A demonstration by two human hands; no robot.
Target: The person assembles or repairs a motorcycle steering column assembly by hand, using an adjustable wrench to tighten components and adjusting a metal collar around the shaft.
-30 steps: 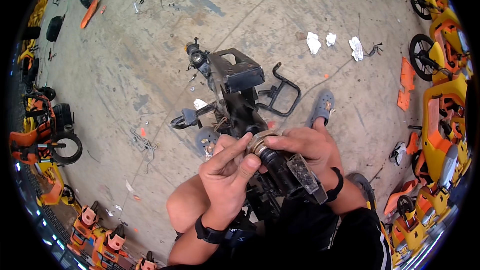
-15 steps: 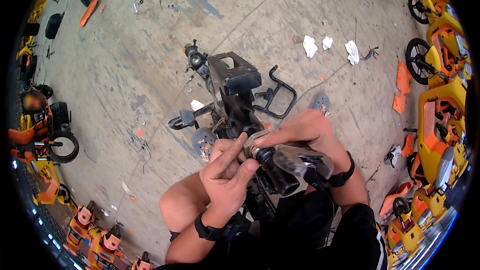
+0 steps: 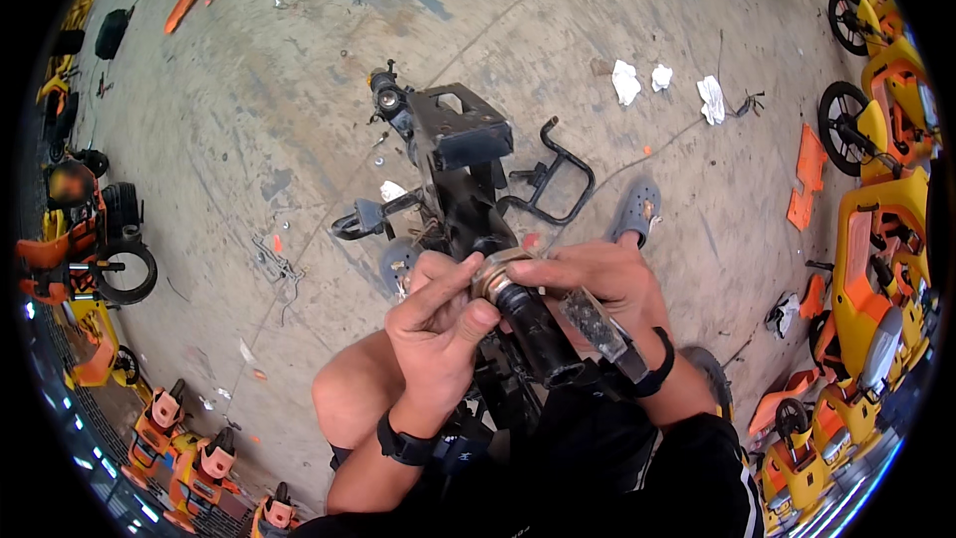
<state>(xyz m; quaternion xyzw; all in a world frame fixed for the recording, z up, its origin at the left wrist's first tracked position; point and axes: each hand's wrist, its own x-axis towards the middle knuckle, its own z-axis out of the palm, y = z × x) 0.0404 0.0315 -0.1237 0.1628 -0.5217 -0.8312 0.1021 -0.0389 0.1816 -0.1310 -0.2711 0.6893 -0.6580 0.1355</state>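
Note:
A dull brass-coloured metal ring [image 3: 495,274] sits around the end of a black tube [image 3: 541,337] on a stripped black vehicle frame [image 3: 473,214]. My left hand [image 3: 435,324] pinches the ring from the left, its index finger and thumb on the rim. From the other side my right hand [image 3: 597,284] grips the same ring with its fingertips. Below my right palm is a worn, grimy metal piece [image 3: 597,329]; whether that hand also holds it I cannot tell. The frame lies between my legs and stretches away from me.
Beside the frame juts a bent black tube bracket [image 3: 563,184]. White crumpled papers [image 3: 625,83] and small metal parts lie on the concrete floor. Yellow and orange two-wheelers [image 3: 876,269] line the right side, others the left. An orange panel [image 3: 808,177] lies near the right row.
The worn metal piece has turned steeper, showing more of the black tube. Both hands keep their grip on the ring, my right hand slightly lower. The view has shifted a little.

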